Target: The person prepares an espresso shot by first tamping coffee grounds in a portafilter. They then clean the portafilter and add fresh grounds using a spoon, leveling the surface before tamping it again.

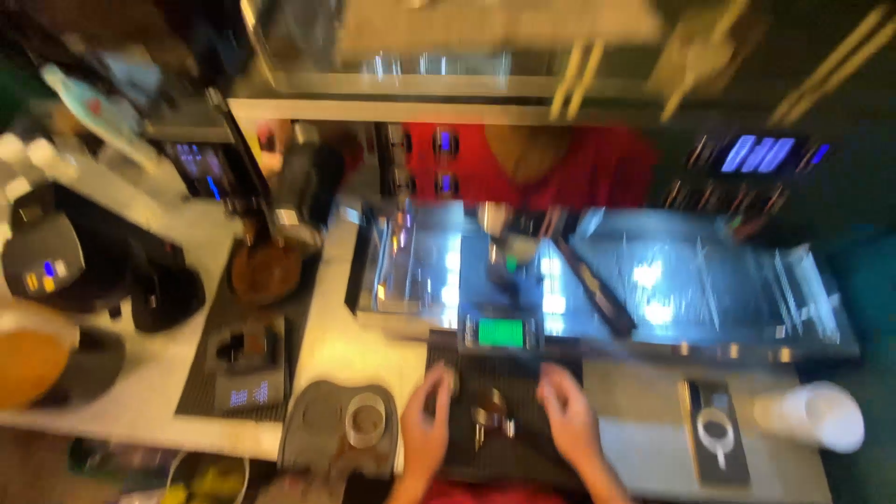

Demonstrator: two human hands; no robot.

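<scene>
A: Where are the two hands?

B: Both sit low in the frame on the dark ribbed rubber mat, at the near edge of the pale white counter. The left hand is on the mat's left border, the right hand toward its right side.

A: And between them?

B: A small round metal cup, brownish inside, stands on the mat between the hands, close to both. The picture is blurred, so I cannot tell whether either hand touches it. The left hand's fingers look curled, the right's loosely bent; neither clearly pinches anything.

A: What hems them in?

B: Just beyond the mat stands a small scale with a glowing green screen, hard against the front edge of the shiny steel espresso machine. To the left, just beside the mat, lies a grey rounded tamping mat bearing a ring. Further left is a black drip tray.

A: Any open room?

B: Bare counter runs right of the mat as far as a flat black pad; a white paper cup lies on its side past that, near the counter's right end
</scene>
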